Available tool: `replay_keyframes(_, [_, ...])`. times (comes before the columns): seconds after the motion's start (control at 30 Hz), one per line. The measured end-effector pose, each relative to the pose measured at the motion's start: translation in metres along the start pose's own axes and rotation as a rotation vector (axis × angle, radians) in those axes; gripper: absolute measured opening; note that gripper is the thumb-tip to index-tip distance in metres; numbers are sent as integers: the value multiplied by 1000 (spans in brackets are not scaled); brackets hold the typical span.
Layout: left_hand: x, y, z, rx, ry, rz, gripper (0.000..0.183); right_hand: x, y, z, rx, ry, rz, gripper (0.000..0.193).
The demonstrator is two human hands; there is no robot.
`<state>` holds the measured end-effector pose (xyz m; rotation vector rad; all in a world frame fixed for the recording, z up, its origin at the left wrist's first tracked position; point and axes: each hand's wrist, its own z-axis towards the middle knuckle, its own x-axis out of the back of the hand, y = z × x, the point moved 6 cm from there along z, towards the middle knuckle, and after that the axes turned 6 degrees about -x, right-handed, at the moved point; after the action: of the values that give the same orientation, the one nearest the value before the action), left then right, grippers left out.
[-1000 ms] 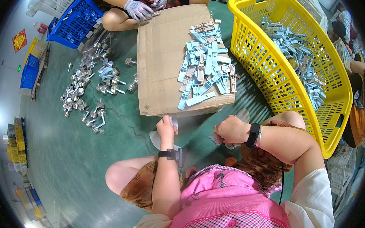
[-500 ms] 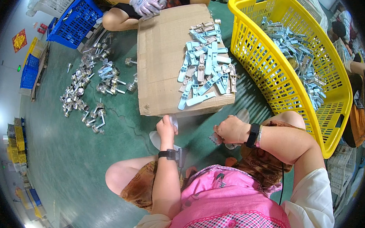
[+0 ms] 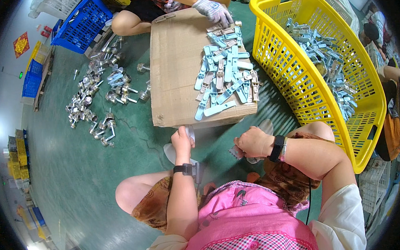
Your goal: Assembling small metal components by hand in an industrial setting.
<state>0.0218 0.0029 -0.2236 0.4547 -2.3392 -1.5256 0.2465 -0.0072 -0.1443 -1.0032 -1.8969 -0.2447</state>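
Note:
My left hand (image 3: 181, 141) is closed just off the near edge of a cardboard box (image 3: 174, 80), beside a pale, shiny piece (image 3: 191, 134). To the right, my right hand (image 3: 255, 142) is curled shut, knuckles up, and a greyish see-through piece (image 3: 236, 152) shows by its fingertips. Whatever lies inside either fist is hidden. A pile of light blue and beige plastic lever-like pieces (image 3: 226, 73) covers the right part of the box top. Across the box, a co-worker's gloved hand (image 3: 213, 12) touches the far end of that pile.
A yellow basket (image 3: 294, 87) to the right holds many similar pieces. Shiny metal parts with stems (image 3: 86, 93) lie scattered on the green floor (image 3: 75, 178) to the left. A blue crate (image 3: 84, 24) stands at the far left. One beige piece (image 3: 165, 17) lies near the box's far-left corner.
The co-worker's gloved hand has moved right, from the far-left corner to the pile. A beige piece now shows at that corner. My hands have stayed put.

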Motion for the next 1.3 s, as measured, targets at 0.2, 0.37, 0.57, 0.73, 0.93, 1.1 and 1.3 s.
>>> replay_keyframes(0.2, [-1, 2, -1, -2, -1, 5, 37, 1, 0, -1, 0, 4, 6, 22])
replay_keyframes(0.37, [0, -1, 1, 7, 4, -25, 36, 2, -1, -1, -7, 1, 4, 22])
replay_keyframes(0.57, [-1, 1, -1, 4, 6, -10, 36, 2, -1, -2, -2, -21, 30, 22])
replay_keyframes(0.73, [-1, 0, 1, 2, 5, -9, 37, 1, 0, -1, -3, 21, 16, 22])
replay_keyframes(0.93, [-1, 0, 0, 8, 1, -2, 37, 0, 0, 0, 10, 28, 7, 21])
replay_keyframes(1.1, [-1, 0, 1, 3, 8, -22, 37, -1, 0, 0, 10, 24, 10, 22])
replay_keyframes(1.3, [0, 0, 1, 4, 6, -12, 37, -1, 0, 1, 10, 21, 15, 23])
